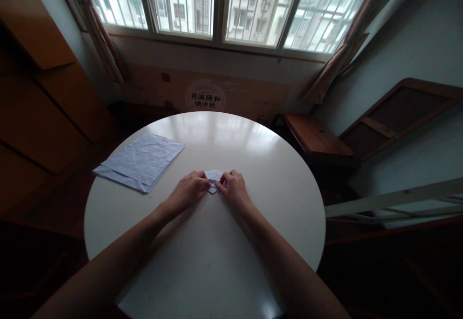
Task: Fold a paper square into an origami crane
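A small piece of folded white paper lies near the middle of the round white table. My left hand grips its left side, fingers curled and thumb pressed near the centre. On the right side, my right hand pinches the paper the same way, its thumb close to the left one. Both hands rest low, at the tabletop. Parts of the paper's sides are hidden under the fingers.
Creased sheets of paper lie stacked at the table's left, slightly over its edge. A brown wooden stool or bench stands beyond the right edge. Orange-brown cabinets are at left, and barred windows ahead.
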Demonstrator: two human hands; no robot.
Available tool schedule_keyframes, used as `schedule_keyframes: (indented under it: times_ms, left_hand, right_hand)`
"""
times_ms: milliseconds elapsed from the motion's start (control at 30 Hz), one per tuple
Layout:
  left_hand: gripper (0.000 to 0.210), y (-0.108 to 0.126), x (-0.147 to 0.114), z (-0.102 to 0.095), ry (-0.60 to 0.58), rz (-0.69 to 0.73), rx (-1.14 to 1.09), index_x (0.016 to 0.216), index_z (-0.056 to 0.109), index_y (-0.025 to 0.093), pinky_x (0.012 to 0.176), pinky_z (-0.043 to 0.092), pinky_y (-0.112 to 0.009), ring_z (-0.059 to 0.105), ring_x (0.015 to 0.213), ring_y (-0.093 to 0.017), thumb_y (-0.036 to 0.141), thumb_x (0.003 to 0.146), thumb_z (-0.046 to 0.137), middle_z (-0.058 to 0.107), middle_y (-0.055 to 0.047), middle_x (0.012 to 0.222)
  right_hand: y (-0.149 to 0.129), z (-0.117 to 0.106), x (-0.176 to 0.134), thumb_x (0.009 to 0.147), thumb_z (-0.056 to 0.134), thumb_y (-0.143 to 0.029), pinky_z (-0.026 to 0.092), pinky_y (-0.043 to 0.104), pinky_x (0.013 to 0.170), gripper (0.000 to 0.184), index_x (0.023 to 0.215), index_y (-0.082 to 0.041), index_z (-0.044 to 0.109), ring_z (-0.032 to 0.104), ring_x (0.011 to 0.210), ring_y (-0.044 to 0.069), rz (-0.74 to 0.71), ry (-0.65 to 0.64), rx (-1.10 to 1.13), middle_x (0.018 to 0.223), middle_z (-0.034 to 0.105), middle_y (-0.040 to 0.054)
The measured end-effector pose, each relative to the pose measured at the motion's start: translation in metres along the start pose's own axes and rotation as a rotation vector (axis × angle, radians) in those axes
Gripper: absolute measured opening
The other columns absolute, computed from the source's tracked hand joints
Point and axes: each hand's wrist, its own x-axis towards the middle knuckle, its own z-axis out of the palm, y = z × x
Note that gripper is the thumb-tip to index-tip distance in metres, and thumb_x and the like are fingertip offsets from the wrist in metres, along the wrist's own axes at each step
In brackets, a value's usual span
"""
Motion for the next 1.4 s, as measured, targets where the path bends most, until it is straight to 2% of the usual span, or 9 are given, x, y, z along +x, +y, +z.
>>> schedule_keyframes:
  times_ms: [167, 400, 633, 867, 1167, 1400]
  left_hand:
    - [0.019, 0.002, 0.000, 0.000, -0.032, 0.006, 0.005, 0.078, 0.070, 0.020, 0.074, 0.044, -0.025, 0.057, 0.084, -0.016, 0.012, 0.082, 0.053, 0.061, -0.005, 0.088]
    - [0.033, 0.002, 0.000, 0.002, -0.035, 0.039, -0.006, 0.103, 0.069, 0.026, 0.077, 0.044, -0.029, 0.056, 0.087, -0.019, 0.009, 0.080, 0.052, 0.060, -0.005, 0.090]
    - [0.022, 0.000, 0.000, 0.005, -0.025, 0.068, -0.067, 0.091, 0.071, 0.022, 0.076, 0.043, -0.028, 0.055, 0.085, -0.019, 0.012, 0.083, 0.053, 0.057, -0.006, 0.085]
    - [0.011, -0.006, 0.002, 0.009, 0.025, -0.036, -0.160, 0.088, 0.067, 0.017, 0.072, 0.044, -0.027, 0.056, 0.079, -0.017, 0.021, 0.082, 0.059, 0.056, -0.005, 0.084]
    - [0.010, -0.010, 0.005, 0.015, 0.057, -0.085, -0.203, 0.085, 0.064, 0.016, 0.070, 0.044, -0.028, 0.055, 0.077, -0.017, 0.024, 0.082, 0.060, 0.055, -0.004, 0.084]
    - [0.009, -0.009, 0.004, 0.014, 0.076, -0.055, -0.181, 0.079, 0.064, 0.016, 0.074, 0.045, -0.029, 0.055, 0.079, -0.017, 0.022, 0.083, 0.058, 0.055, -0.004, 0.083]
  right_hand:
    - [0.002, 0.001, 0.001, 0.081, 0.064, -0.034, 0.036, 0.030, 0.083, 0.015, 0.083, -0.019, 0.066, 0.047, 0.092, 0.021, 0.006, -0.018, 0.013, 0.090, 0.055, 0.0066]
    - [0.004, 0.000, 0.000, 0.081, 0.065, -0.033, 0.036, 0.029, 0.082, 0.014, 0.084, -0.020, 0.066, 0.047, 0.091, 0.020, -0.012, -0.026, 0.035, 0.089, 0.054, 0.0056]
    - [0.004, 0.000, 0.001, 0.081, 0.065, -0.033, 0.036, 0.029, 0.082, 0.014, 0.086, -0.020, 0.067, 0.047, 0.090, 0.020, -0.018, -0.028, 0.047, 0.088, 0.053, 0.0055]
    - [0.004, 0.000, 0.002, 0.081, 0.065, -0.033, 0.036, 0.029, 0.082, 0.015, 0.087, -0.020, 0.068, 0.047, 0.090, 0.020, -0.015, -0.042, 0.045, 0.088, 0.054, 0.0056]
    - [0.003, -0.001, 0.000, 0.082, 0.065, -0.034, 0.035, 0.030, 0.084, 0.014, 0.087, -0.021, 0.068, 0.046, 0.091, 0.020, -0.037, -0.024, 0.049, 0.088, 0.053, 0.0053]
    - [0.004, 0.001, 0.001, 0.082, 0.065, -0.035, 0.035, 0.030, 0.084, 0.014, 0.087, -0.022, 0.068, 0.046, 0.091, 0.020, -0.037, -0.032, 0.027, 0.088, 0.052, 0.0049]
